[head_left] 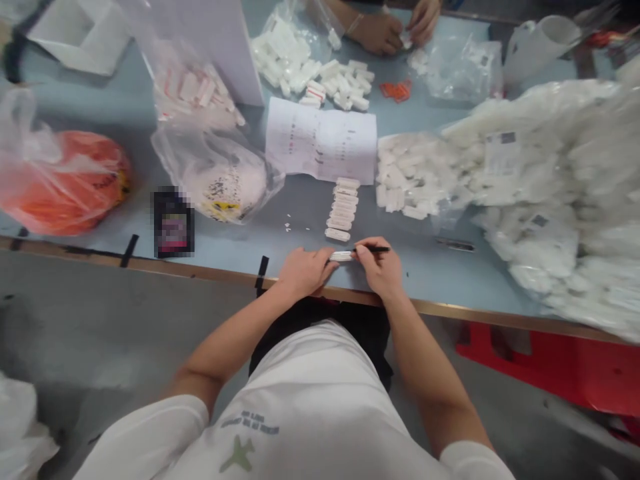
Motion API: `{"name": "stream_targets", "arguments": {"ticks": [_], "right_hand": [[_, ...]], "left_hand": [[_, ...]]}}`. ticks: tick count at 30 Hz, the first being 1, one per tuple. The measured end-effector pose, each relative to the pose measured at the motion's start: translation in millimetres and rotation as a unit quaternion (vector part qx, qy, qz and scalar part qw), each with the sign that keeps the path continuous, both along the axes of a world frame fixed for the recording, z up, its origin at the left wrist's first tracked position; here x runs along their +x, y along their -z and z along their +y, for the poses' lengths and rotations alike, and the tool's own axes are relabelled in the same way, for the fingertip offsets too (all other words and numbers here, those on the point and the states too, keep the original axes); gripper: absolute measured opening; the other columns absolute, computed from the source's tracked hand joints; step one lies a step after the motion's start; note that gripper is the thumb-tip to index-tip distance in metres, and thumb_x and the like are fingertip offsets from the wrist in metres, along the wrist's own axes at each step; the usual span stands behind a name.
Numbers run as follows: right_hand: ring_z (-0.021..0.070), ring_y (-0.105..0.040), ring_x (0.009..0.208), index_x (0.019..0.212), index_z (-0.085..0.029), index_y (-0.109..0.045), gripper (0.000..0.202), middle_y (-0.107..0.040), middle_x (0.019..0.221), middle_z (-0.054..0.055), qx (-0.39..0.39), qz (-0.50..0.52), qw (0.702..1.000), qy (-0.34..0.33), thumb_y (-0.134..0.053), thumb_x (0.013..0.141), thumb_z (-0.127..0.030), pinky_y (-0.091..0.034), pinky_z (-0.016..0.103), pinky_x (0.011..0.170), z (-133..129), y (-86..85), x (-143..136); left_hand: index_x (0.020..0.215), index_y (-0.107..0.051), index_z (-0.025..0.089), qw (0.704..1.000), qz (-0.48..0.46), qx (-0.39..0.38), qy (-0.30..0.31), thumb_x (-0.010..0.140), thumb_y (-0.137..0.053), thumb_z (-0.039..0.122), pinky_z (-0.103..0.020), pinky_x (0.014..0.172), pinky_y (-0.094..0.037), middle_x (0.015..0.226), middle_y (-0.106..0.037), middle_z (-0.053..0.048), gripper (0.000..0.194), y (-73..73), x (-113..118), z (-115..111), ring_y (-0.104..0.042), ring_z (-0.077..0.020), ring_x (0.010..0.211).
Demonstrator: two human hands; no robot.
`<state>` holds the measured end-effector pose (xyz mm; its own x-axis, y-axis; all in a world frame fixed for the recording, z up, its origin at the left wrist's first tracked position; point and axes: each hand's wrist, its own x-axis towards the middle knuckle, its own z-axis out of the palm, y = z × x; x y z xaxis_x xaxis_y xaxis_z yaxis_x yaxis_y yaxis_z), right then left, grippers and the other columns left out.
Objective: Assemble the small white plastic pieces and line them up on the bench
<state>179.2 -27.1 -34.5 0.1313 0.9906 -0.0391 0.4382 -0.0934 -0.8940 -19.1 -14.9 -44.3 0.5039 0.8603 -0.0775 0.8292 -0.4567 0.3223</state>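
Near the table's front edge, my left hand (305,270) is closed on the left end of a small white oblong plastic piece (343,256). A thin black pen-like tool (379,249) is pinched in my right hand (383,268), its tip close to the piece's right end. Whether the tip touches the piece, I cannot tell. Just beyond my hands, several similar white pieces (342,215) lie in a neat column. Tiny white bits (288,225) are scattered left of that column.
Printed sheets (320,139) lie behind the column. A loose heap of white pieces (407,173) and large clear bags (540,153) fill the right. Bagged orange parts (70,183) and a bag with black specks (225,187) stand left. Another person's hands (383,33) work across the table.
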Motion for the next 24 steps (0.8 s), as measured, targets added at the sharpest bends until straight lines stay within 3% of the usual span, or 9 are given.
{"name": "stream_targets", "arguments": {"ticks": [9, 24], "right_hand": [[0.0142, -0.057, 0.06, 0.084, -0.023, -0.063, 0.026, -0.067, 0.071, -0.001, -0.002, -0.05, 0.998, -0.023, -0.057, 0.09, -0.048, -0.045, 0.027, 0.06, 1.3, 1.3, -3.1], [0.016, -0.063, 0.07, 0.087, -0.024, -0.063, 0.022, -0.069, 0.081, 0.002, 0.01, -0.091, 0.994, -0.051, -0.052, 0.092, -0.043, -0.047, 0.028, 0.068, 2.5, 2.7, -5.0]], "left_hand": [[0.118, -0.067, 0.019, 0.999, -0.028, -0.034, -0.016, 0.1, -0.04, 0.051, -0.037, 0.077, -0.04, 0.091, -0.076, -0.013, 0.045, -1.7, 0.6, 4.1, -0.07, -0.0264, 0.08], [0.118, -0.066, 0.018, 1.0, -0.024, -0.019, -0.003, 0.101, -0.036, 0.05, -0.035, 0.072, -0.036, 0.095, -0.076, -0.013, 0.047, 1.1, 0.2, 4.6, -0.07, -0.0258, 0.079]]}}
